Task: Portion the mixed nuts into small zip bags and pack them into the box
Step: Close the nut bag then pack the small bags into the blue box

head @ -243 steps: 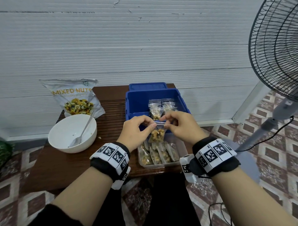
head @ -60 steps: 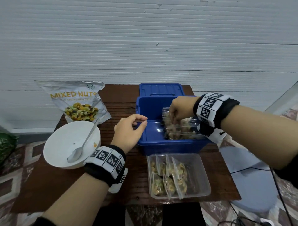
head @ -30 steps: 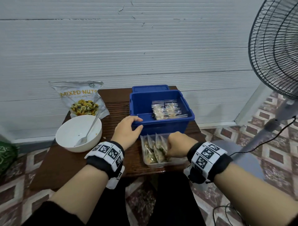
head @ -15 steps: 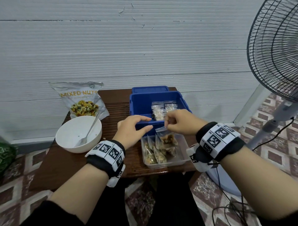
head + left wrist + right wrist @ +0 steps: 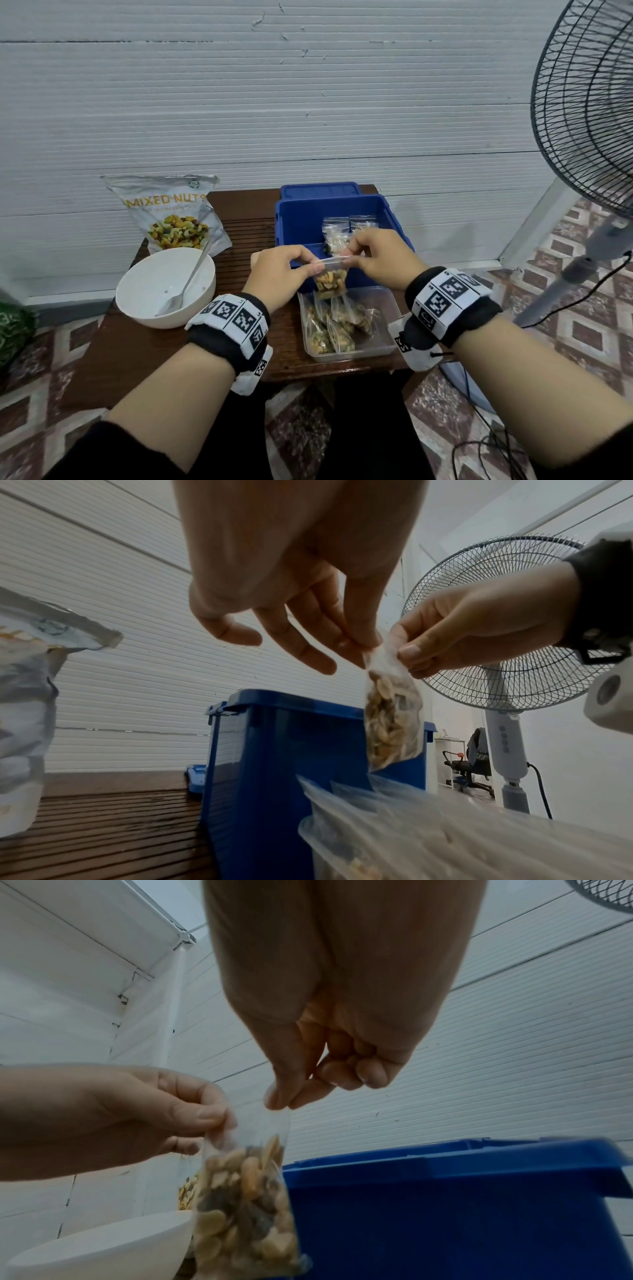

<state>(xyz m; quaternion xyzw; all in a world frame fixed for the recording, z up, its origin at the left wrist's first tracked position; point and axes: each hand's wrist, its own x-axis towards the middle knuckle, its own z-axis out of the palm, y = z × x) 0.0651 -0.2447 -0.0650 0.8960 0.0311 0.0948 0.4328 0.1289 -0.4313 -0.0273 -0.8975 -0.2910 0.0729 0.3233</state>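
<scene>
Head view, hands: the left hand (image 5: 277,274) and the right hand (image 5: 376,260) each pinch one top corner of a small zip bag (image 5: 330,281) of nuts, thumb against forefinger.
Head view, bag: it hangs upright between the hands, above the clear tray (image 5: 383,349) and in front of the blue box (image 5: 298,219).
Head view, tray: more filled bags lean inside it, near the table's front edge.
Head view, box: open, with a few packed bags standing at its right side.
Head view, table (image 5: 137,359): a white bowl (image 5: 150,284) with a spoon (image 5: 186,284) sits at the left; behind it stands the mixed nuts pouch (image 5: 171,212).
Head view, surroundings: a standing fan (image 5: 582,113) is at the right.
Left wrist view: the left thumb and forefinger nip the bag's top; the other fingers (image 5: 294,645) spread loosely. The right hand pinches the opposite corner.
Right wrist view: the right thumb and forefinger press on the bag's top edge, the remaining fingers curled in. The bag hangs beside the box wall, with the bowl low at the left.
</scene>
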